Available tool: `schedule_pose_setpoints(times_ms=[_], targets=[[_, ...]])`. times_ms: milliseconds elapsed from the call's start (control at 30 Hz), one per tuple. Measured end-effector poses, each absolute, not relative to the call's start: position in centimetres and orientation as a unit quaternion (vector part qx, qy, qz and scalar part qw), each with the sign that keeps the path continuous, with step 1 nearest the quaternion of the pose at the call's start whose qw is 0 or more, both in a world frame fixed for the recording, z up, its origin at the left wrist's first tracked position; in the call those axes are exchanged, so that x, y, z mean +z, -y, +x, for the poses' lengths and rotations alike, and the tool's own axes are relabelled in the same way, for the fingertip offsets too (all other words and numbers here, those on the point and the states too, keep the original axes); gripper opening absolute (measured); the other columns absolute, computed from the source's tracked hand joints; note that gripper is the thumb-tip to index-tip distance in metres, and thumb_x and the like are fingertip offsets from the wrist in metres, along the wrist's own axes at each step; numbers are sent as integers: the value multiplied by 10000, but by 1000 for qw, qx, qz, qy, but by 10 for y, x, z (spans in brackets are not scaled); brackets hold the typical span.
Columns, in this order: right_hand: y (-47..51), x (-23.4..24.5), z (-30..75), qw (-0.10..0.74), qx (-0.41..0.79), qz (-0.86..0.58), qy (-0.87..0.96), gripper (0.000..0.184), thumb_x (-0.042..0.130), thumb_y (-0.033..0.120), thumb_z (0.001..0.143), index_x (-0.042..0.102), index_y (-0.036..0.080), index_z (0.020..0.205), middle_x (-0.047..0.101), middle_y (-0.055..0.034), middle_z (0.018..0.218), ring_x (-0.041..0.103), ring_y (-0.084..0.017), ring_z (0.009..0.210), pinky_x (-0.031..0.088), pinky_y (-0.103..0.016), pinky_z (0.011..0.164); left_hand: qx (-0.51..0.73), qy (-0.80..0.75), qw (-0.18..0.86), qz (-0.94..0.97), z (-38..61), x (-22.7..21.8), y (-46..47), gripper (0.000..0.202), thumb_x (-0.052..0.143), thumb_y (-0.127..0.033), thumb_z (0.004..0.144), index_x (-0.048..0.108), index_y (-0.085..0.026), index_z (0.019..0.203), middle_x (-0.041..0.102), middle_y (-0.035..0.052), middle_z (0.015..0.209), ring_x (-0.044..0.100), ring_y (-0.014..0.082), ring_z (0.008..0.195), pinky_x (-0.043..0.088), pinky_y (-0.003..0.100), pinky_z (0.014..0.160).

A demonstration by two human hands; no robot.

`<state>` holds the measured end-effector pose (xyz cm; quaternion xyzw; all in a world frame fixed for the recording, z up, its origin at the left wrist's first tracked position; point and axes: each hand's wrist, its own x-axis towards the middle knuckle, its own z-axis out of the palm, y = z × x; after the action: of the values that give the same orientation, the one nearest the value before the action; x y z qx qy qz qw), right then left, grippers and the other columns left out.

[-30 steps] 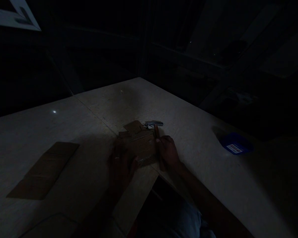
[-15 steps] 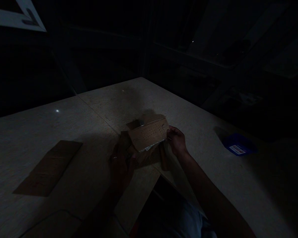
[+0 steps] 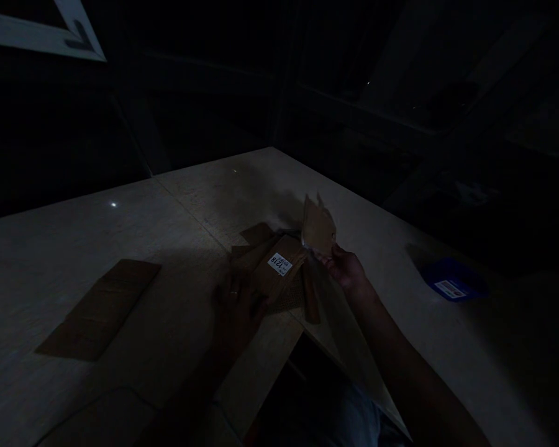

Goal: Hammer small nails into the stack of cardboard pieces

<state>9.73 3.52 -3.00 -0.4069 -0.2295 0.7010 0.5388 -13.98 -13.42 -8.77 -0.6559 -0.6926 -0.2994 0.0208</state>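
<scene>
In dim light, my right hand [image 3: 347, 267] pinches the lower edge of a piece of cardboard [image 3: 319, 228], which stands raised and tilted, with a torn-looking upper edge. Below and left of it lies more cardboard [image 3: 272, 282] bearing a white printed label [image 3: 279, 264]. My left hand [image 3: 237, 310], with a ring on one finger, rests at the left side of this pile, thumb apart from the fingers. Shadow covers its fingertips. A narrow brown strip [image 3: 310, 295] lies at the pile's right side, and a small brown flap [image 3: 256, 233] at its back.
A flat cardboard sheet [image 3: 102, 310] lies on the pale table [image 3: 190, 186] to the left. At the right stands a blue plastic container [image 3: 454, 279] with a label. A thin cable [image 3: 102, 392] runs along the front left. Dark frames rise behind the table.
My right hand has lifted the dotted cardboard piece and swung it up to the right, uncovering the white label beneath. My left hand stays near the pile's left side. The view has shifted slightly.
</scene>
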Motion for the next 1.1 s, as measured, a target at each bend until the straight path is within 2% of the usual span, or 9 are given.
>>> schedule_pose_setpoints(times_ms=[100,200,267,367,500,633,700,933,1100], targets=[[-38,-24,115,552,685,-418,227,297,568,79,731,671,242,956,768,-47,876,743,-227,849,635,-352,702,-280,691,18,-666,-139,-83,135,470,541,-461,953,599,-155,1305,536,206,1471,356,410,1449,282,621,1113],[-37,-17,130,530,670,-435,285,232,642,119,716,698,242,906,759,-22,835,724,-202,762,604,-291,639,-272,692,16,-668,-138,-79,135,430,527,-450,962,616,-155,1263,574,200,1426,417,392,1404,276,620,1113],[-32,-13,135,496,660,-456,330,218,726,179,690,719,232,902,763,-23,856,715,-204,753,585,-292,646,-277,694,17,-664,-138,-77,134,437,525,-457,961,614,-148,1257,593,206,1394,461,383,1362,290,608,1101],[-24,-13,129,439,627,-512,389,303,824,250,609,738,208,896,765,-25,845,700,-207,740,550,-301,664,-285,705,25,-648,-138,-77,134,475,527,-481,950,615,-128,1256,650,212,1278,557,373,1222,334,579,1061],[-17,-23,106,405,520,-556,506,269,812,335,592,741,198,814,758,-20,778,692,-207,731,529,-318,713,-283,724,47,-627,-140,-81,135,451,511,-462,950,640,-134,1232,696,191,1136,606,349,1060,365,545,1006],[-20,-38,77,378,428,-555,605,97,737,271,623,722,229,709,761,-17,753,708,-230,778,538,-355,799,-291,720,49,-628,-144,-87,136,410,427,-275,946,620,-140,1282,698,194,1166,608,338,1032,377,532,952],[-22,-43,66,373,411,-564,611,67,712,216,628,720,244,689,756,-13,735,711,-237,773,537,-361,803,-301,717,42,-627,-146,-89,136,429,417,-230,920,615,-144,1290,705,191,1160,610,334,1029,380,524,939],[-23,-45,44,337,367,-581,644,190,679,99,672,721,284,656,760,-23,801,717,-265,852,504,-380,885,-303,738,9,-603,-144,-86,134,408,465,-344,940,620,-129,1250,698,196,1191,601,360,1069,371,548,971],[-22,-44,39,312,370,-584,651,135,735,155,661,730,268,735,753,-13,810,711,-256,833,519,-384,850,-321,732,10,-601,-144,-85,135,419,462,-367,954,606,-125,1265,689,198,1206,592,359,1104,371,550,990]])
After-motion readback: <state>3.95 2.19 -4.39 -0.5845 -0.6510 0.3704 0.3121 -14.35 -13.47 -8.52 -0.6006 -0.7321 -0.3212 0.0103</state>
